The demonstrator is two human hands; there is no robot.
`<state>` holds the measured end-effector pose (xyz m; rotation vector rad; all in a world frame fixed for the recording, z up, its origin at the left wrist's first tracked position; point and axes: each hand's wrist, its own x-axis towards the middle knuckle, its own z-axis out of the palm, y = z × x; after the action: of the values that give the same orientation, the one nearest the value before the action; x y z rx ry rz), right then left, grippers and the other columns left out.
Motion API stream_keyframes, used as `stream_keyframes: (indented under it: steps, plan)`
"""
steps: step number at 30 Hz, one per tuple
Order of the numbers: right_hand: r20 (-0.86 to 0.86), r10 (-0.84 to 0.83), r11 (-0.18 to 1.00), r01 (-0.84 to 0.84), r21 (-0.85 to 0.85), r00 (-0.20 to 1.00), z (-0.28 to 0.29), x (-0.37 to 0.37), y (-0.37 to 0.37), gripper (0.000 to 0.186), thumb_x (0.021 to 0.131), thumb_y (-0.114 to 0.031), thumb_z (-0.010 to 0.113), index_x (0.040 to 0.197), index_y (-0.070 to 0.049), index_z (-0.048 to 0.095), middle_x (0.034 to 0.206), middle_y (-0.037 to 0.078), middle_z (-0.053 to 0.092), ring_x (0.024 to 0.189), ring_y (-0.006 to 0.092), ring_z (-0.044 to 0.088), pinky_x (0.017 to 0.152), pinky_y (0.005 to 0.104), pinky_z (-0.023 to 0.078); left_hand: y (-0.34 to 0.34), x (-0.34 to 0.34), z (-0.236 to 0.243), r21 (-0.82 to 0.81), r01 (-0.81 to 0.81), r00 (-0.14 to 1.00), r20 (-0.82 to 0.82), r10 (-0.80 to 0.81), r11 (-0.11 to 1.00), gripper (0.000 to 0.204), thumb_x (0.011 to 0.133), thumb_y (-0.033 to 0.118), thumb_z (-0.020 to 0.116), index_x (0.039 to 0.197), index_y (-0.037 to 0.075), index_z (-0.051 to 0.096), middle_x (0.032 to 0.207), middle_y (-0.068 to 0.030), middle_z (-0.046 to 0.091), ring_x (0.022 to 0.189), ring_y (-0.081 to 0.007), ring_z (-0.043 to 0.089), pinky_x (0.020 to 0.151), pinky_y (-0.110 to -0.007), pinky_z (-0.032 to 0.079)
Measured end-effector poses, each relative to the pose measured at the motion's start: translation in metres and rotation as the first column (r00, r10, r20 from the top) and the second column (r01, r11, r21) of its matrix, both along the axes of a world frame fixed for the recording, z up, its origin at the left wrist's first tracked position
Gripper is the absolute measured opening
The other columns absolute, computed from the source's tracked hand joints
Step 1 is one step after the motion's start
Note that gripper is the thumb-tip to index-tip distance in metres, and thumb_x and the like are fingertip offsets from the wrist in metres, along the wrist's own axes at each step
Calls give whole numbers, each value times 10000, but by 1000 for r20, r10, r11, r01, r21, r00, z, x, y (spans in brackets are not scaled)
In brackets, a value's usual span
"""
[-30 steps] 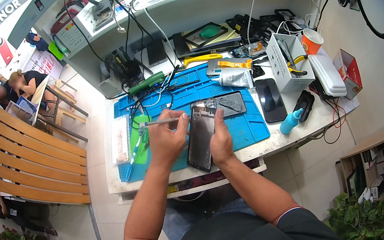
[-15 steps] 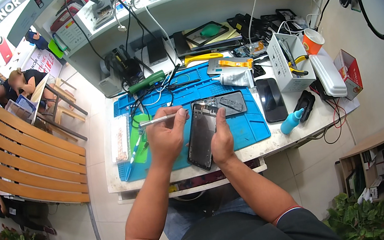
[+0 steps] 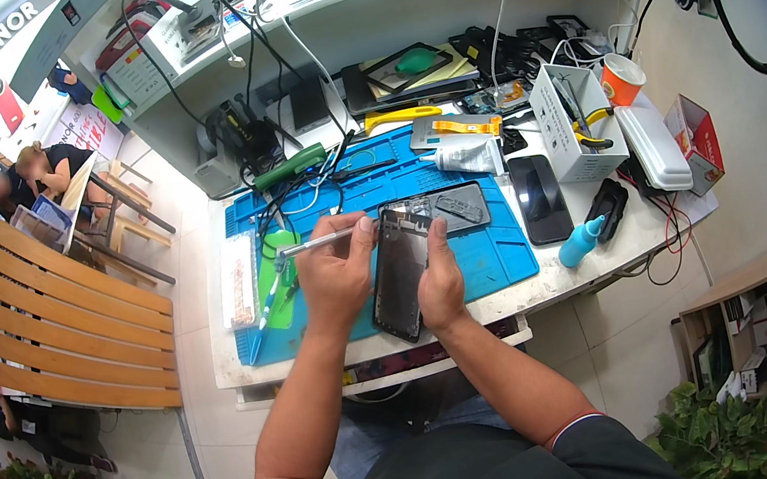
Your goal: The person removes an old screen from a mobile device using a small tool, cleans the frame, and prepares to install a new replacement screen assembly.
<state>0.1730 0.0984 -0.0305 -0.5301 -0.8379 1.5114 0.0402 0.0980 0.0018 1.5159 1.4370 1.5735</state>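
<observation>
Left hand [image 3: 333,273], and it's pinching a slim silver pen-shaped tool [image 3: 318,241] pencil-fashion, likely for fine control; tip contact, I can't tell. Right hand [image 3: 440,286] clasps the dark phone panel [image 3: 399,283] along its right edge, slantwise between both hands, apparently steadying it. Just beyond that right hand, the opened phone housing [image 3: 456,208] lies on the blue repair mat [image 3: 495,271], presumably for easy reach.

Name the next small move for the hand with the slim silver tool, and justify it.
Probably, guide the tip of the slim silver tool over the pale bits at the upper end of the dark phone part: the left hand pinches the tool with one end near there, and the right hand grips the part's right side. Tip contact is unclear.
</observation>
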Motion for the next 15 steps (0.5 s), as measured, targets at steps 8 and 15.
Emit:
stream_keyframes:
  steps: [8, 15]
  plan:
    - [31, -18, 1000, 18, -9, 999, 6, 2, -3, 740, 1174, -570, 227, 1326, 9, 662, 1269, 121, 707, 1190, 198, 652, 1077, 324, 482, 1, 1, -2, -3, -6, 999, -45, 6, 1000, 162, 1056, 99, 705, 1104, -53, 677, 987, -145, 784, 910, -179, 779, 837, -309, 654]
    - [27, -43, 999, 43, -8, 999, 8, 1, -5, 718, 1179, -552, 241, 1313, 10, 667, 1256, 119, 711, 1158, 184, 660, 1052, 310, 494, 0, 2, -4, 6, -45, 994, -104, 45, 999, 161, 1049, 105, 716, 1079, -51, 686, 968, -140, 790, 892, -168, 777, 820, -298, 645]
